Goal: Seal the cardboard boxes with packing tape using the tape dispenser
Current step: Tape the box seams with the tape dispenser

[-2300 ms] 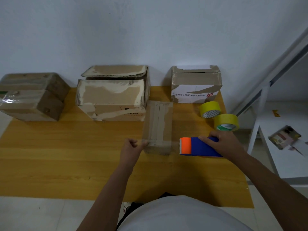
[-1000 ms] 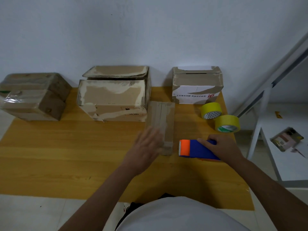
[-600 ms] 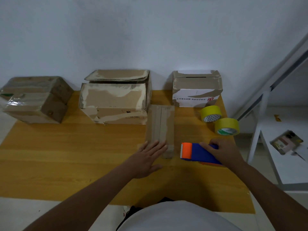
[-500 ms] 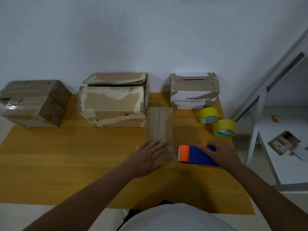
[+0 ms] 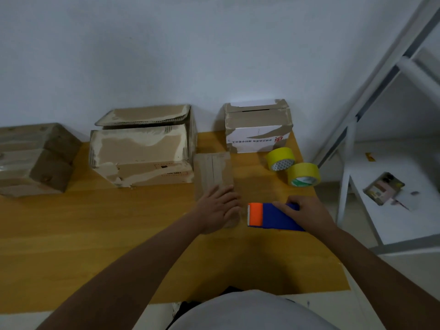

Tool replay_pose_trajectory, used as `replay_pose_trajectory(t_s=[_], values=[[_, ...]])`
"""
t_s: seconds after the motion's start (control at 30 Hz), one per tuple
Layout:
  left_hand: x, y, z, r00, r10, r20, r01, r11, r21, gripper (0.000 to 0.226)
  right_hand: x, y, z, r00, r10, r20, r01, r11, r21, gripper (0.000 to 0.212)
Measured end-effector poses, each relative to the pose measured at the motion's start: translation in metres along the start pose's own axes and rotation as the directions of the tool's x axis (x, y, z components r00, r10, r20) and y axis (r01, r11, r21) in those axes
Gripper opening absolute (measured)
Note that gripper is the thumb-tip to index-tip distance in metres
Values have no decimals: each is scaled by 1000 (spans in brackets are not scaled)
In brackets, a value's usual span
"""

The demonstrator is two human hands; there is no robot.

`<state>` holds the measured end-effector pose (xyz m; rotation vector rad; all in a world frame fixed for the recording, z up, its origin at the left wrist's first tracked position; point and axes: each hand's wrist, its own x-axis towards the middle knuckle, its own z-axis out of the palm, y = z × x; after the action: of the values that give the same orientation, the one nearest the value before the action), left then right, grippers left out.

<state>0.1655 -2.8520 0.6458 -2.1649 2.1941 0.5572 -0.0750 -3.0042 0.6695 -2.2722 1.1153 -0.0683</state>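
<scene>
A narrow flat cardboard box (image 5: 213, 171) lies lengthwise on the wooden table (image 5: 95, 225), with strips of tape along its top. My left hand (image 5: 219, 210) presses flat on its near end, fingers straight. Just right of it lies the blue tape dispenser with an orange front (image 5: 269, 215), and my right hand (image 5: 307, 211) grips its rear part. Behind stand a large worn box with a raised lid (image 5: 142, 151), a white-sided box (image 5: 258, 128) and a taped box (image 5: 33, 160) at the far left.
Two yellow tape rolls (image 5: 281, 158) (image 5: 303, 174) lie at the table's right edge behind the dispenser. A white shelf (image 5: 400, 198) with a small packet stands to the right, beside a slanted metal frame. The wall is close behind the boxes.
My left hand let go of the tape end it pinched and moved onto the narrow box's near end, now lying flat on it. My right hand stayed on the dispenser.
</scene>
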Motion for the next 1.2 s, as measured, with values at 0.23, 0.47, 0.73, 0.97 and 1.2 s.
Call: replay_pose_trajectory(t_s=[0.23, 0.47, 0.73, 0.97, 1.2], values=[[-2, -10, 13, 997, 32, -64, -33, 999, -9, 53, -4, 0, -4, 1000, -28, 11, 27, 999, 34, 62], [-1, -8, 14, 998, 36, -59, -36, 999, 13, 54, -3, 11, -12, 999, -38, -9, 38, 999, 24, 60], [-1, -11, 14, 997, 50, -59, -48, 998, 36, 53, -16, 39, -9, 994, 4, -111, -11, 998, -63, 63], [0, -13, 23, 991, 69, -113, -65, 997, 38, 52, 0, 21, 19, 986, 81, -144, -106, 978, -178, 50], [-1, -12, 25, 991, 66, -117, -58, 996, 67, 52, 19, 11, 39, 933, 322, -160, -339, 936, -98, 53]])
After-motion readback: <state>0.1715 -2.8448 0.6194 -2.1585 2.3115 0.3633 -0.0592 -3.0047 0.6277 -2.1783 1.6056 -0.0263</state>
